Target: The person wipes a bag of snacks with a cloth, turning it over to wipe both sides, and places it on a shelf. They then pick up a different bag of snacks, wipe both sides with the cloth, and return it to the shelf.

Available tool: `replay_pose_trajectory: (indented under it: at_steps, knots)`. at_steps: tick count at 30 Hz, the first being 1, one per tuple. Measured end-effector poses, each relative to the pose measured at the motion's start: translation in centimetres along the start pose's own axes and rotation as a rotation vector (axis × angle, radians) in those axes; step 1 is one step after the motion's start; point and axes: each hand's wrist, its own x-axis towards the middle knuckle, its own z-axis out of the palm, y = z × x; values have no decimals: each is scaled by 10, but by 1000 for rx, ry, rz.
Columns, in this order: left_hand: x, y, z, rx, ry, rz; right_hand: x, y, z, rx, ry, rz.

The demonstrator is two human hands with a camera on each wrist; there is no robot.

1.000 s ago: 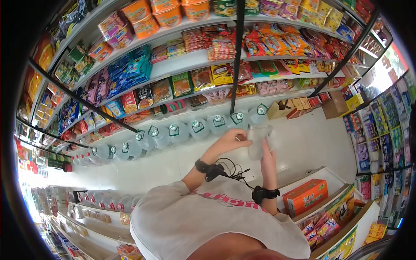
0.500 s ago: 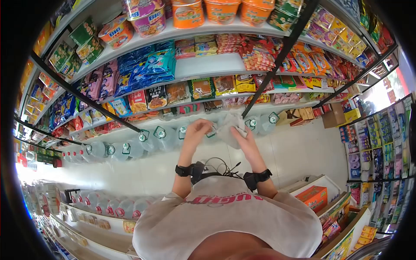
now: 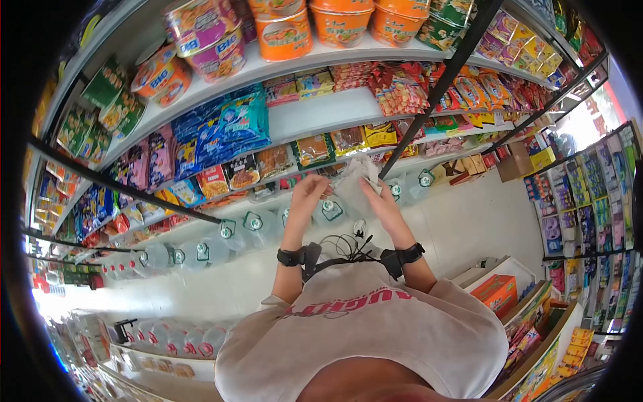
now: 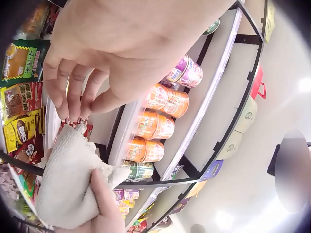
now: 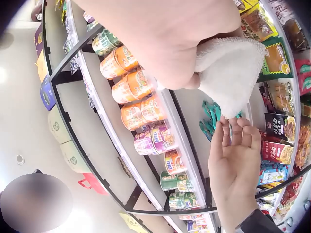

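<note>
A white, towel-like cloth (image 3: 359, 171) hangs bunched in front of the person's chest, with my right hand (image 3: 382, 203) gripping its side. In the left wrist view the right thumb presses over the folded cloth (image 4: 68, 179). My left hand (image 3: 308, 195) is held just left of it, fingers loosely bent. Seen from the right wrist, the fingertips of that left hand (image 5: 235, 165) come right up to the pointed lower corner of the cloth (image 5: 231, 75). Both wrists carry black straps, and loose black cables (image 3: 345, 248) lie between them.
Shelves ahead carry noodle cups (image 3: 284, 33), blue snack bags (image 3: 201, 141) and flat packets (image 3: 313, 149). Large clear water bottles (image 3: 228, 234) line the floor beneath. Behind at right stands a low shelf with an orange box (image 3: 495, 295). A bare stretch of shelf (image 3: 321, 114) shows between packets.
The hands and cloth have shifted left since a second ago, and the head view has turned. The left hand has stayed beside the cloth, its fingers loosely bent. Over the last half second little else moved.
</note>
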Motion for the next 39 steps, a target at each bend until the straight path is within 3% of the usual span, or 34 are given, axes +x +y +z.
replay_pose_trajectory:
  at_steps: [5,8,9,12,13,16,20,25,29,32,35,38,39]
  knots:
    - [63,-1,9,31,2,40,78,7,-20,-5,-6,-123]
    - [108,6,18,80,73,74,143,-11,-31,-125,63,-417]
    - [125,6,20,73,79,98,159,-28,-35,-197,92,-343]
    - [178,15,27,18,120,145,229,-50,-47,-515,190,-689]
    - [203,12,25,76,136,159,232,-75,-40,-458,240,-749]
    - [269,8,26,-38,153,295,296,-93,-32,-378,200,-879]
    - [341,14,37,123,276,268,368,-88,-34,-712,-20,-919]
    - [367,-1,44,72,333,296,370,-63,-19,-906,175,-946]
    - [355,4,33,-249,279,322,334,-66,-24,-1016,190,-1053]
    - [347,0,16,-450,235,220,308,-75,-23,-703,-82,-945]
    - [339,-14,-10,-571,-41,-13,278,-65,-25,-464,-173,-910]
    - [293,25,3,-524,-53,-50,218,-86,-48,-263,-61,-206]
    - [289,11,-12,-497,-64,-49,215,-79,-55,-145,27,-246]
